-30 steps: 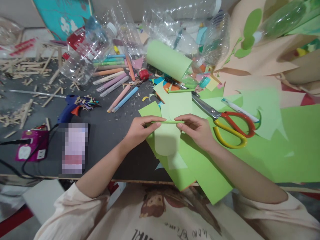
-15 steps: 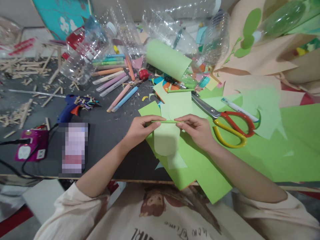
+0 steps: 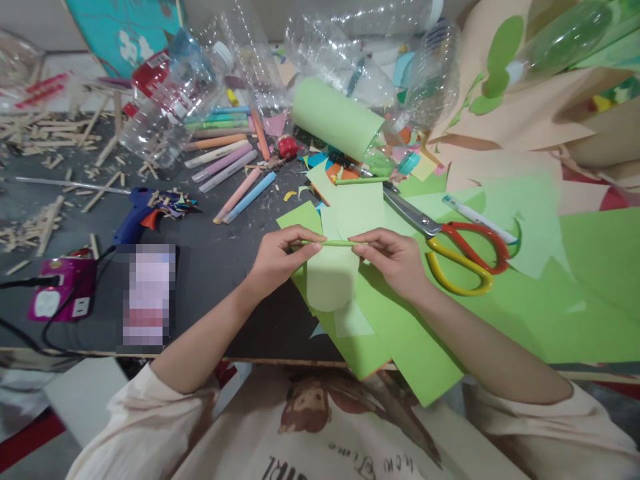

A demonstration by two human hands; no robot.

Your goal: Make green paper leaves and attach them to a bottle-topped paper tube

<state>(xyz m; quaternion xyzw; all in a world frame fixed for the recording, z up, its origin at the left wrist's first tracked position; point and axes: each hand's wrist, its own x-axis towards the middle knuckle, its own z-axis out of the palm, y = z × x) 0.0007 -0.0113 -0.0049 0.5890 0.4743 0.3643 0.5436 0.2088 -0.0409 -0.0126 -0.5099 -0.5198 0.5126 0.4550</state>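
The left hand (image 3: 280,259) and right hand (image 3: 394,259) hold a thin green strip (image 3: 338,243) level between them, fingers pinched on either end and partly covering it. Whether it is rolled or folded, or touches the pale green paper (image 3: 332,283) on the bench (image 3: 215,260), is unclear. The phone's (image 3: 150,293) screen is pixelated; clear plastic (image 3: 17,70) is cut off at far left.

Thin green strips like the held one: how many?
2. The held strip is between the left hand and right hand; the other strip lies along the far edge of a pale green sheet. Others may be hidden.
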